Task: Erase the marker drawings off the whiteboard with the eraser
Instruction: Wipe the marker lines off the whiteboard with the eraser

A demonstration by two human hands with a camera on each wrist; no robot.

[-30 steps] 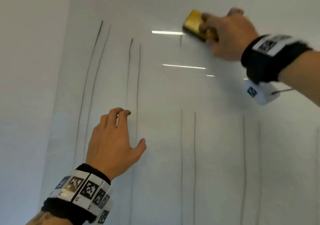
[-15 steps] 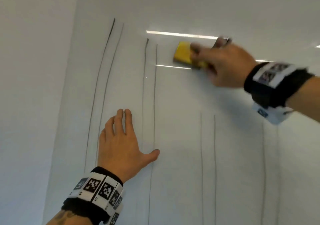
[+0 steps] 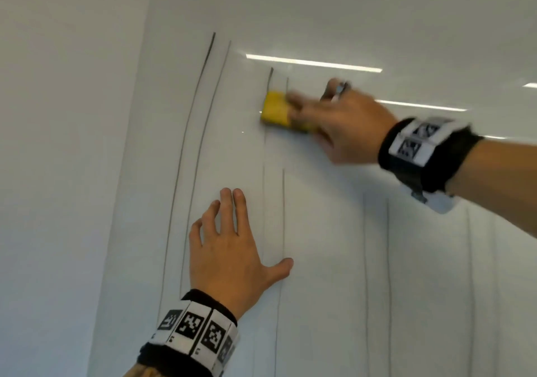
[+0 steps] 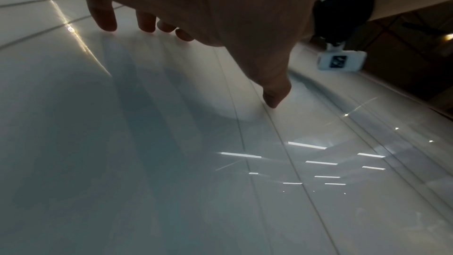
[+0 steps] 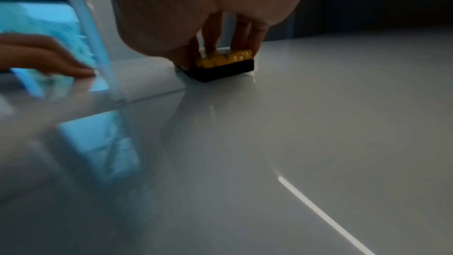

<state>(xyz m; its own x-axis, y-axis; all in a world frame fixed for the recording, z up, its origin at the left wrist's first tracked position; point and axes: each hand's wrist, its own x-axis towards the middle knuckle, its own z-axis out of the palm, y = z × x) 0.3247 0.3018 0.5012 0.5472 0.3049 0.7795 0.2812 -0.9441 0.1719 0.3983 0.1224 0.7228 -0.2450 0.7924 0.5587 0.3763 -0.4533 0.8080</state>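
Observation:
A glossy whiteboard carries several thin vertical marker lines. My right hand grips a yellow eraser with a black pad and presses it flat on the board, over the upper part of the second pair of lines. Short stubs of those lines show above the eraser. My left hand lies flat on the board lower down with straight fingers, thumb spread toward a line. From the left wrist view the fingertips touch the board.
A plain white wall borders the board's left edge. More faint vertical lines run down the board at the lower right. Ceiling lights reflect as bright streaks across the upper board.
My right hand has swept the eraser down and to the left, from the board's upper middle onto the second pair of lines. My left hand has flattened against the board.

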